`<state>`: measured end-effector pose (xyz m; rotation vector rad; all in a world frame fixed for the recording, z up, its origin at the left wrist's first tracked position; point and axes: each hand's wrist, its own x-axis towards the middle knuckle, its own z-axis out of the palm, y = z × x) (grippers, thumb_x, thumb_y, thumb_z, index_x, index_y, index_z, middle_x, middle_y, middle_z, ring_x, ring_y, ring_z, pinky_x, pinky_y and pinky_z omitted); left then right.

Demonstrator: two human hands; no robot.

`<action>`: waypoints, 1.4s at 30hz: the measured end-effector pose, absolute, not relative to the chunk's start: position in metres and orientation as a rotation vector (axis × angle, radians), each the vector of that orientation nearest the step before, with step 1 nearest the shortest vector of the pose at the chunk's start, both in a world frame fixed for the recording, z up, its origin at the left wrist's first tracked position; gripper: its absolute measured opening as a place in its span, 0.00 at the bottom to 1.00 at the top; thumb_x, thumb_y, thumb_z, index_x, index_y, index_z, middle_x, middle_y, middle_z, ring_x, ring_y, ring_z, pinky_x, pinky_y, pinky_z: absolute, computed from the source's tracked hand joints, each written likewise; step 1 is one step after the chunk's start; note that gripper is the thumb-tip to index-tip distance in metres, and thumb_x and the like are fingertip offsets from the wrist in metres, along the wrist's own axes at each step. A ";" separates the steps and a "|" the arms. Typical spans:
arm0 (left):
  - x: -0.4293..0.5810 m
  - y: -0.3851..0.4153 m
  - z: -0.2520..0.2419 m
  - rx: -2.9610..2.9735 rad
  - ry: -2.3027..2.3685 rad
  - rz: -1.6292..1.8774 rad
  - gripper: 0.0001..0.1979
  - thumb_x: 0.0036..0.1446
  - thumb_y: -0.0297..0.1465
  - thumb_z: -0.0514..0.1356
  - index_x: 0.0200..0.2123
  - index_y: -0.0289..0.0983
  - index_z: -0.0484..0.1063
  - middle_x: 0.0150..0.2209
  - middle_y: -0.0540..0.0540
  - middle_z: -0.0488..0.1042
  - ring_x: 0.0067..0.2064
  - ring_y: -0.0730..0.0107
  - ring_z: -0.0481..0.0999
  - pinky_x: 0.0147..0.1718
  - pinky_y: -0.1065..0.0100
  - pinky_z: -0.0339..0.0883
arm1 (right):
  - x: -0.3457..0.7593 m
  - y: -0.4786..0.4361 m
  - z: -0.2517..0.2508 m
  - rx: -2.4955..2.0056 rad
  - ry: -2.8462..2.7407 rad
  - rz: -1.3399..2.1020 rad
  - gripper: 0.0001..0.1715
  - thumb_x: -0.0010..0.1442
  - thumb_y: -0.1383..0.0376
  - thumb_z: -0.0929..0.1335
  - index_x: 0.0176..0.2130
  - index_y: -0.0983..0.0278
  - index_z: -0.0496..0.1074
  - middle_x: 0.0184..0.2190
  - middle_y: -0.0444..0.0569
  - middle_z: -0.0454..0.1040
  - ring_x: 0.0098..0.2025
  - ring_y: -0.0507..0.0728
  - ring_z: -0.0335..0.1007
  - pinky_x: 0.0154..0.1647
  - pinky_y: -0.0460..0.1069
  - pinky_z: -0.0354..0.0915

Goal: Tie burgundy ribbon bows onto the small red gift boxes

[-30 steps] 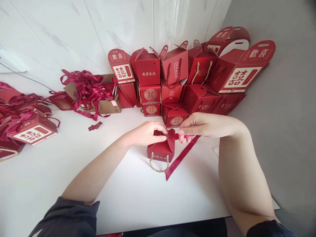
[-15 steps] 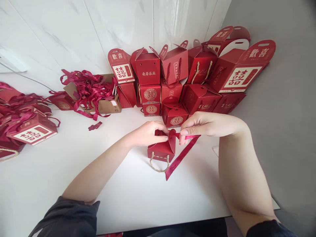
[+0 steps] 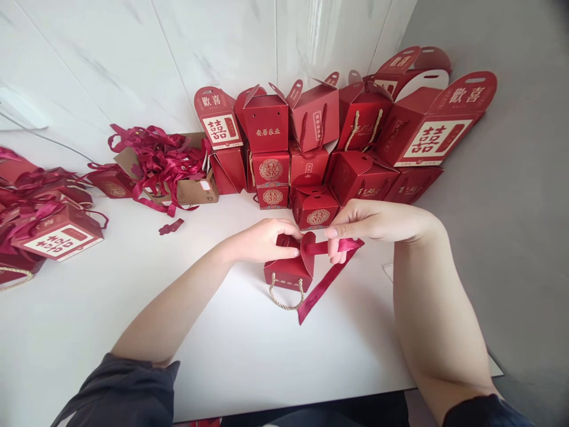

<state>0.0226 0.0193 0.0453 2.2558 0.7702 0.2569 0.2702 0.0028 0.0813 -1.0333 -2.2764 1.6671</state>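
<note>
A small red box [image 3: 288,274] with a gold rope handle stands on the white table. My left hand [image 3: 271,240] grips its folded top, thumb in front and fingers behind. To the right of the box, my right hand [image 3: 355,228] pinches a dark red ribbon [image 3: 326,286]. One stretch of ribbon runs from the box's right flap to my right fingers, and the other end slants down to the table beside the box.
Stacked red boxes [image 3: 271,124] line the wall behind. A cardboard box [image 3: 195,191] full of ribbons stands back left, a small red tag [image 3: 171,227] before it. Ribboned boxes [image 3: 62,234] are piled far left. A grey wall [image 3: 524,207] rises at right.
My right hand has moved slightly right with the ribbon, and more of it now shows stretched from the flap. The box has shifted slightly left with my left hand still on it.
</note>
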 end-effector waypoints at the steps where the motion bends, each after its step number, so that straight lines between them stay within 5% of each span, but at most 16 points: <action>1: 0.022 0.019 0.045 2.257 0.780 0.247 0.12 0.57 0.32 0.59 0.43 0.39 0.77 0.44 0.46 0.76 0.42 0.66 0.75 0.40 0.66 0.67 | 0.270 0.004 0.080 -1.063 -2.268 1.646 0.22 0.63 0.52 0.66 0.39 0.66 0.81 0.33 0.51 0.80 0.32 0.54 0.72 0.36 0.48 0.65; 12: 0.021 0.023 0.041 2.272 0.789 0.244 0.13 0.58 0.35 0.58 0.44 0.39 0.77 0.44 0.46 0.75 0.42 0.67 0.74 0.41 0.67 0.67 | 0.274 0.005 0.079 -1.216 -2.235 1.536 0.24 0.62 0.50 0.66 0.37 0.64 0.82 0.32 0.50 0.80 0.30 0.53 0.70 0.32 0.47 0.62; 23: 0.025 0.023 0.036 2.188 0.826 0.323 0.11 0.58 0.34 0.59 0.41 0.38 0.78 0.42 0.46 0.77 0.42 0.66 0.76 0.42 0.66 0.69 | 0.269 0.009 0.075 -0.835 -2.308 1.670 0.19 0.63 0.56 0.67 0.43 0.67 0.79 0.38 0.51 0.80 0.41 0.55 0.75 0.47 0.51 0.69; 42: 0.030 0.022 0.029 2.063 0.907 0.365 0.10 0.56 0.34 0.58 0.36 0.38 0.78 0.38 0.49 0.79 0.40 0.67 0.76 0.40 0.68 0.69 | 0.273 0.009 0.075 -0.932 -2.288 1.674 0.19 0.63 0.54 0.67 0.42 0.66 0.78 0.38 0.51 0.79 0.41 0.56 0.75 0.44 0.51 0.69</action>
